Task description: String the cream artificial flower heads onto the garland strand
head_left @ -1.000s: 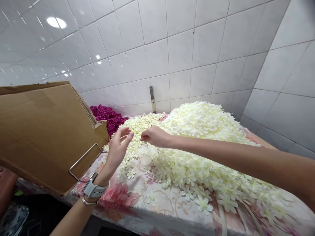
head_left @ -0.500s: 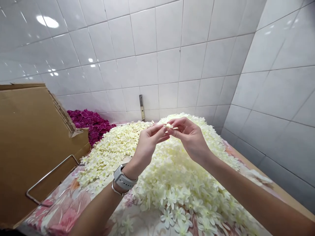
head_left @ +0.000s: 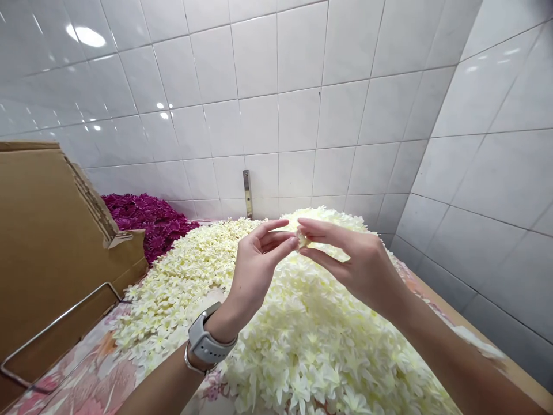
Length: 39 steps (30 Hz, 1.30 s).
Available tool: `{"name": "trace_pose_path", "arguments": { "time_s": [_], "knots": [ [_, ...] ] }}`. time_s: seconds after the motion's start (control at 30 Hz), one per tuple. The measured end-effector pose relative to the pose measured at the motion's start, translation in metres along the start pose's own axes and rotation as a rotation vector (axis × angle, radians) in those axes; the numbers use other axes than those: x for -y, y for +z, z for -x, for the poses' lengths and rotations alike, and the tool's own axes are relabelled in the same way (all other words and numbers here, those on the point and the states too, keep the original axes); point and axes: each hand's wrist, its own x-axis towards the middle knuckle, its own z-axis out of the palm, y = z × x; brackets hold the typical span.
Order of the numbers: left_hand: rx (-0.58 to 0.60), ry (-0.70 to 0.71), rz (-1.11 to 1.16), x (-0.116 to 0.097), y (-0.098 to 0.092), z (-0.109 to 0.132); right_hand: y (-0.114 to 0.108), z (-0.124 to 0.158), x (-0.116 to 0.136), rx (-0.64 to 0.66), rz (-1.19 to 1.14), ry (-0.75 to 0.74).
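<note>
A small white flower (head_left: 302,238), partly hidden by fingers, is held up between my two hands above the flower heap. My left hand (head_left: 259,259), with a grey watch on its wrist, has its thumb and a finger closed at the flower's left side; the index finger stretches out above. From the right, the thumb and fingers of my right hand (head_left: 345,248) close around the same flower. Below them lies a large heap of white artificial flowers (head_left: 302,346). Smaller cream-yellow flowers (head_left: 190,265) are spread to its left.
Purple flowers (head_left: 151,222) are piled at the back left, behind a cardboard box (head_left: 52,248). A metal wire frame (head_left: 64,314) stands before the box. Under everything is a floral cloth (head_left: 99,380). White tiled walls (head_left: 298,115) close off the back and right; a metal strip (head_left: 247,193) leans there.
Both hands have come slightly lower in view, and the right hand has turned, its fingers now pointing more to the left. The view has shifted a little, with the box further left.
</note>
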Motion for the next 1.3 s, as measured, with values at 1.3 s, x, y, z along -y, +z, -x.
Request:
{"name": "trace_pose_path", "arguments": {
  "time_s": [1.3],
  "knots": [
    [0.17,-0.111,-0.079,0.001,-0.004,-0.007,0.002,0.003,-0.004,0.011,-0.417,0.423]
  ]
}}
